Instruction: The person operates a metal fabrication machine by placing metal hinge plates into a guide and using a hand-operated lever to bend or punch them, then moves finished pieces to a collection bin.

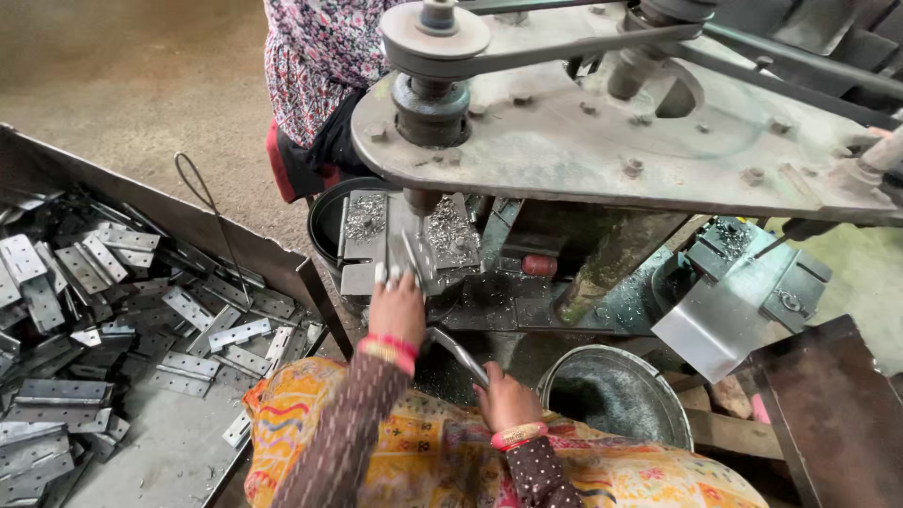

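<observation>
My left hand (396, 309) reaches forward onto the drill table (450, 235) and pinches a small metal plate (412, 256) right under the drill spindle (420, 200). Silvery swarf lies piled on both sides of that plate. My right hand (505, 397) is closer to me, wrapped around a slanted metal lever handle (455, 351) below the table. Both wrists wear red and gold bangles. A yellow patterned cloth (442, 452) covers my lap.
A big belt-driven machine head (583, 141) with a pulley (435, 33) overhangs the work. On the left, a metal tray (179, 442) holds several perforated hinge plates (188, 365). A steel bucket (616, 390) stands at the right. Another person in a floral dress (315, 66) sits behind.
</observation>
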